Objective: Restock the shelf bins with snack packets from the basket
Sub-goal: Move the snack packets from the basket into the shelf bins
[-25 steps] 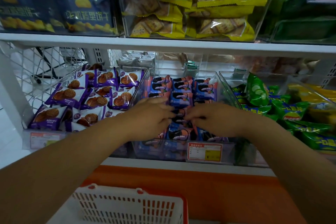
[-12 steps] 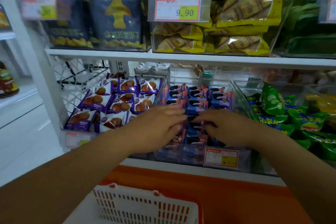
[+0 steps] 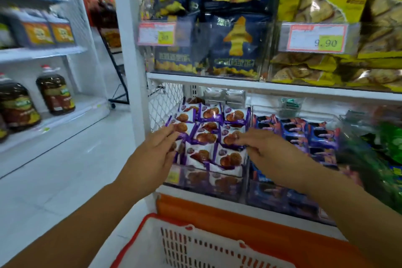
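Note:
A clear shelf bin [image 3: 204,183] holds several purple waffle-biscuit packets [image 3: 205,135]. My left hand [image 3: 152,154] reaches over the bin's left side, its fingertips at a packet near the left edge. My right hand [image 3: 265,150] hovers over the bin's right side, fingers loosely bent and touching a packet; I cannot tell whether either hand pinches one. To the right, a second bin [image 3: 282,196] holds blue and red cookie packets [image 3: 304,135]. The white basket [image 3: 195,246] with a red rim sits at the bottom; its contents are not visible.
An orange ledge [image 3: 239,217] runs below the bins. Green packets [image 3: 391,148] fill a bin at far right. Dark blue chip bags [image 3: 235,43] and yellow cracker bags [image 3: 326,67] stand on the shelf above. Bottles [image 3: 55,93] line a shelf at left, across a white floor.
Both hands have moved left from the blue cookie bin to the purple waffle packet bin. The view has swung left and up.

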The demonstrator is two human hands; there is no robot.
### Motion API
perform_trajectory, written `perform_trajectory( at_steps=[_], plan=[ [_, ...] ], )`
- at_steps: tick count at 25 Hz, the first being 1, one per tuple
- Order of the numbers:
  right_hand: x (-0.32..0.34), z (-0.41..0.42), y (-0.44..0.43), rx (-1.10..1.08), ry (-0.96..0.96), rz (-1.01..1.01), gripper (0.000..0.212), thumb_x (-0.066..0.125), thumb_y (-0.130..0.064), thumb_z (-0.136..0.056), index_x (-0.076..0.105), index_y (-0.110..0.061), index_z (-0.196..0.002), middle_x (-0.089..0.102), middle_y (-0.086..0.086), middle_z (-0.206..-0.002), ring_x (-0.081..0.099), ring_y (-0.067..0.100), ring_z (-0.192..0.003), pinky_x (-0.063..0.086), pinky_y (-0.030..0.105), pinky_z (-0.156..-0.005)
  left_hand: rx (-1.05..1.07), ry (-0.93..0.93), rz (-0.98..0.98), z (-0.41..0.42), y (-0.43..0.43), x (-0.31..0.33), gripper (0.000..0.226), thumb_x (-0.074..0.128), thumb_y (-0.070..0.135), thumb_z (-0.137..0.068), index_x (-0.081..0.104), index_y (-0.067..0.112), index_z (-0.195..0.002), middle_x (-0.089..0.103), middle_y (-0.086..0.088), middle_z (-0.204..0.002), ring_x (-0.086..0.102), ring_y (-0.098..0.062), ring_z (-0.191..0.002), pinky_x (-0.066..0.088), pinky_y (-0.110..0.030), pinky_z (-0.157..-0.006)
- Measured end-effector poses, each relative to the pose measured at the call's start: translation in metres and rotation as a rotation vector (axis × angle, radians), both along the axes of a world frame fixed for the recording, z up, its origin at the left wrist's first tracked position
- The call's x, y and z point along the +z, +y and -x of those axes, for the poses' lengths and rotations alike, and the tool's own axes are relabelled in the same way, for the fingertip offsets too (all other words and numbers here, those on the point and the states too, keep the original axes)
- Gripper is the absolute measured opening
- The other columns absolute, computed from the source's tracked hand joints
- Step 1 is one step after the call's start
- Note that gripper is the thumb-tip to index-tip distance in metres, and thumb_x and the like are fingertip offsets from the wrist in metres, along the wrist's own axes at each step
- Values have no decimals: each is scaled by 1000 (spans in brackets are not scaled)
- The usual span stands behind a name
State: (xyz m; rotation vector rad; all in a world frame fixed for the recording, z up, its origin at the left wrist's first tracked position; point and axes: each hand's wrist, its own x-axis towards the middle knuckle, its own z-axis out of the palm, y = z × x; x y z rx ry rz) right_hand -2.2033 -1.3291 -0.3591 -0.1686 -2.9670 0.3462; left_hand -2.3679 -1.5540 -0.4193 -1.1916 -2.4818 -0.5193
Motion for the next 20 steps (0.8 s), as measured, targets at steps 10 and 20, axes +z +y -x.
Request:
perform_trajectory(
  at_steps=[10,20],
  plan=[
    [-48,44,-56,-27,-253,-338,55,20,-47,-103,22,-24,-152,12,0,-162,5,23,-150,3,45,-121,-36,-2,173,-3,7,-33,54,24,44,-103,15,29,-154,7,8,-163,-6,-10,-149,-5,-25,-112],
    [-68,95,-65,-28,-117,-251,55,20,-46,-103,20,-21,-152,11,2,-158,5,24,-147,6,53,-119,42,-90,234,31,41,-21,51,24,35,-105,18,23,-154,-3,5,-164,-10,-16,-149,3,-40,-121]
  ],
)
